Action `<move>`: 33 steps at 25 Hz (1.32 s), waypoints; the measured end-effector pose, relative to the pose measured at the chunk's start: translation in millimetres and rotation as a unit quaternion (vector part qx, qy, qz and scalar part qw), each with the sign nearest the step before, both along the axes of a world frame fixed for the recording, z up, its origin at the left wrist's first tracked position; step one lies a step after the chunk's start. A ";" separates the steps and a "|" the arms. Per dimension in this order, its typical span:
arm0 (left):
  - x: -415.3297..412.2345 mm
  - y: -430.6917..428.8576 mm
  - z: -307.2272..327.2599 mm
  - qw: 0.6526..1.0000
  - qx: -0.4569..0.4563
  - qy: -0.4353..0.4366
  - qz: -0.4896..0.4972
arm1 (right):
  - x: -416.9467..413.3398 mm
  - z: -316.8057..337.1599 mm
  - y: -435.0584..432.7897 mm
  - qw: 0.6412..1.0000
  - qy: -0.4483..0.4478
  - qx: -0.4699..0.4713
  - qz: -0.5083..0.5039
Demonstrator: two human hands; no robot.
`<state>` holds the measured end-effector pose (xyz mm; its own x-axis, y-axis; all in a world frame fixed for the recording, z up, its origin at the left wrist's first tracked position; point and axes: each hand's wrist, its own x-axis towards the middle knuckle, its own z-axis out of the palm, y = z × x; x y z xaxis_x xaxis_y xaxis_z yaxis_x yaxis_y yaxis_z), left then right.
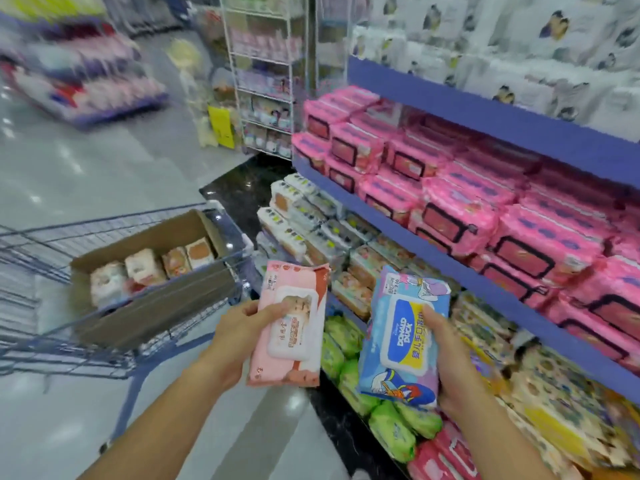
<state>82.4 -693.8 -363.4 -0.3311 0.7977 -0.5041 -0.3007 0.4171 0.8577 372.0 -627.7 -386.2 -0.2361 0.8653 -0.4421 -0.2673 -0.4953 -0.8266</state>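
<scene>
Beside the blue wire cart [38, 251], the left hand [239, 337] holds up a soft pink wipes pack [294, 341] and the right hand [453, 362] a soft blue wipes pack [398, 341], fingers curled round both, probably to put each away next.

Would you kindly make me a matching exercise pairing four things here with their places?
Things:
1. pink wipes pack
2. blue wipes pack
3. cardboard box
4. bright pink packs

Places:
A. in the shopping cart
B. on the blue shelf
C. in the left hand
D. in the right hand

Pairs: 1-C; 2-D; 3-A; 4-B
</scene>
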 end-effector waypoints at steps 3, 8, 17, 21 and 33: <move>-85.9 -10.6 -13.3 0.995 -0.022 0.009 0.097 | -100.3 -9.8 36.1 0.995 0.009 -0.024 0.095; -230.7 -10.8 -43.6 0.971 -0.049 0.018 0.233 | -274.7 -38.0 104.9 0.984 0.009 -0.038 0.172; -441.0 71.0 -96.6 0.936 -0.115 0.016 0.332 | -535.9 -101.8 228.3 0.950 -0.061 -0.091 0.293; -516.7 139.3 -146.5 0.940 -0.133 -0.002 0.314 | -615.8 -139.8 275.5 0.947 -0.121 -0.094 0.282; -632.2 297.9 -329.0 0.956 -0.233 0.041 0.173 | -754.5 -291.3 341.6 0.937 -0.281 -0.109 0.174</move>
<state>-549.8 -395.9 -692.4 -0.5882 0.3286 -0.7390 -0.4288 0.6480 0.6295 -382.5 -286.0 -677.5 -0.1627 0.6535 -0.7392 0.3893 -0.6459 -0.6567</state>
